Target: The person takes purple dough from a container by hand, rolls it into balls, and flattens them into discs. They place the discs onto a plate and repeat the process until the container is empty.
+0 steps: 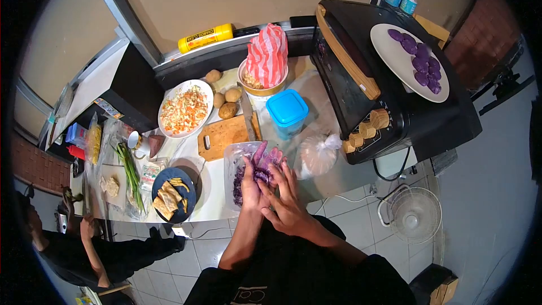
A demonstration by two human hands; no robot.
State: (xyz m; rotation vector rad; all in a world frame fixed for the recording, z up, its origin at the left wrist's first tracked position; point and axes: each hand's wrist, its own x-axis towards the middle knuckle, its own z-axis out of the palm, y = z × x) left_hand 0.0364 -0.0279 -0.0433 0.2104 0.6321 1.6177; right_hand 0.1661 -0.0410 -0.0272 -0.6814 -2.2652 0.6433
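Observation:
Purple mash lies in a clear plastic container [231,161] at the table's front edge. Over its right side, my left hand [253,183] is palm up with purple-stained fingers, cupped under a small purple lump [262,175]. My right hand [288,203] is beside it with fingers spread, its fingertips at the lump. Right behind the hands stands a blue-lidded tub [287,107]. A wooden cutting board [217,138] with a knife [247,117] across its right end lies behind the container. On the black oven, a white oval plate [389,51] holds several purple pieces.
Left of the container are a dark plate [190,180] of food and a bowl [209,101] of shredded vegetables. A knotted plastic bag [317,155] sits right of the hands, before the oven [451,113]. Another person [90,254] stands at the far left.

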